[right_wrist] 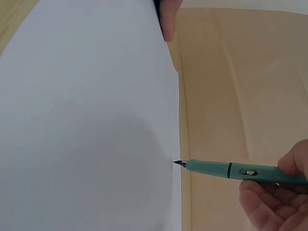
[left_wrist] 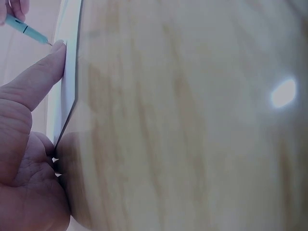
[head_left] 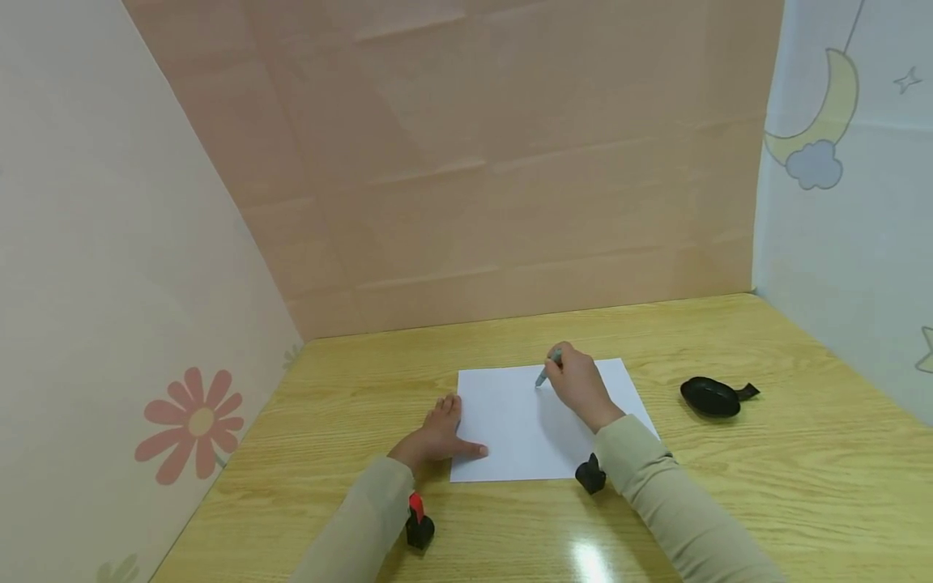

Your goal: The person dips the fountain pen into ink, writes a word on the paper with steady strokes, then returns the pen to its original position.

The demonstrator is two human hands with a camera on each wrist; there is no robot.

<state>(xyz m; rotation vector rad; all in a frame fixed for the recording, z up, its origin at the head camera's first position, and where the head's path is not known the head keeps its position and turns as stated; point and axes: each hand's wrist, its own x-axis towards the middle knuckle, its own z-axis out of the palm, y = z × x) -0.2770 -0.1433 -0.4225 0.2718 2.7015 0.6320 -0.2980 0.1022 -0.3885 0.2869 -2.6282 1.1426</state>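
A white sheet of paper (head_left: 510, 429) lies on the wooden table. My right hand (head_left: 578, 384) pinches a teal fountain pen (right_wrist: 211, 168) over the upper middle of the sheet. The pen is tilted, its dark nib pointing down at the paper; whether it touches cannot be told. No marks show on the sheet. At the paper's left edge rests my left hand (head_left: 440, 435), fingers extended and thumb spread onto the sheet. In the left wrist view that thumb (left_wrist: 38, 77) lies along the paper's near edge, with the pen beyond it.
A small black oval object (head_left: 710, 397) with a short tab sits on the table (head_left: 787, 453) right of the paper. Black wrist devices are worn under both sleeves (head_left: 645, 465). A tan panel (head_left: 496, 162) closes the back, and pale walls stand at both sides.
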